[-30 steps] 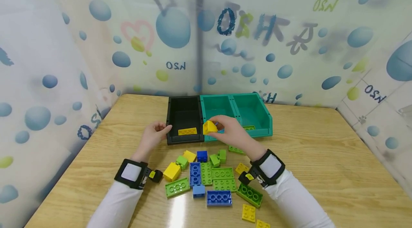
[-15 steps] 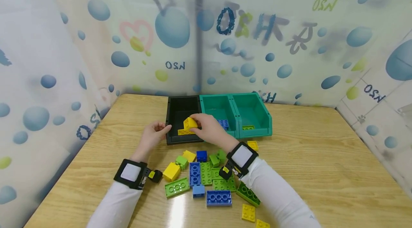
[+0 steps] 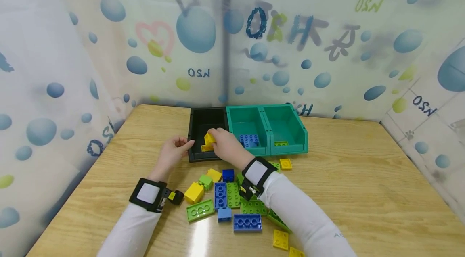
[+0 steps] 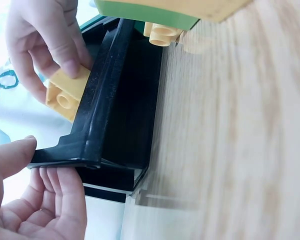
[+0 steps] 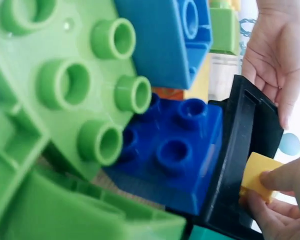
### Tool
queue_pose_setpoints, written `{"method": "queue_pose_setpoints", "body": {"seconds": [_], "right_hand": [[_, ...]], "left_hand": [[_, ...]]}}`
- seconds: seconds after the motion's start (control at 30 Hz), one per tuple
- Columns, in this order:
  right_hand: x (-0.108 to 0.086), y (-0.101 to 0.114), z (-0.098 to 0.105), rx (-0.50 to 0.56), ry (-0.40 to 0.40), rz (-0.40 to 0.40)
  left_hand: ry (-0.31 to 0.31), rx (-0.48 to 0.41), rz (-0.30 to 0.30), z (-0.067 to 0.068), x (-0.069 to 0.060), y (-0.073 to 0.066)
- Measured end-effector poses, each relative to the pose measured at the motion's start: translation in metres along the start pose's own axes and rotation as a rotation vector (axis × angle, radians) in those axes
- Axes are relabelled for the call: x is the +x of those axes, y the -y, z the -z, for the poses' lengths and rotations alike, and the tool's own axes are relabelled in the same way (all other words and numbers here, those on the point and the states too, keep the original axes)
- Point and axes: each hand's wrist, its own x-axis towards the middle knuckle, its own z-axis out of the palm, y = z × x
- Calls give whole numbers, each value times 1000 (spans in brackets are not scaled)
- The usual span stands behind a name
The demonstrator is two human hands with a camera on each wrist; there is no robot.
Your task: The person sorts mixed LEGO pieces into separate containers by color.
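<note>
My right hand (image 3: pixel 229 149) pinches a yellow toy building brick (image 3: pixel 209 138) inside the black bin (image 3: pixel 196 158). In the right wrist view thumb and fingertips grip the sides of this yellow brick (image 5: pixel 257 176). Beneath it, a flat yellow brick (image 3: pixel 204 148) lies on the bin floor, partly hidden by the held brick and hand. My left hand (image 3: pixel 170 155) holds the bin's left front corner. The left wrist view has the thumb above the bin's rim (image 4: pixel 65 154) and the curled fingers below it.
Two teal bins (image 3: pixel 269 144) adjoin the black one; blue bricks (image 3: pixel 249 141) lie in the middle, a green brick (image 3: pixel 281 143) in the right. Several loose bricks, including a yellow brick (image 3: pixel 194 193) and a blue brick (image 3: pixel 247 223), spread across the wooden table (image 3: pixel 363 184) in front.
My right hand has carried the yellow brick left from above the middle bin and lowered it into the black bin. My left hand has stayed at the corner.
</note>
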Motion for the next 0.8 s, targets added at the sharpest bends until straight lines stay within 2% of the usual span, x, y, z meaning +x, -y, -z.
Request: {"method": "queue_pose_setpoints", "body": {"seconds": [0.4,0.63,0.8], "right_hand": [[-1,5,-10,-102,125,12],[-3,10,-14,-277,235,65],[-5,9,-16,-315,275,84]], "left_hand": [[-12,-20,-19,-1,0,0],[-4,-16,-18,0,0,0],[-4,-11,-24,0,0,0]]}}
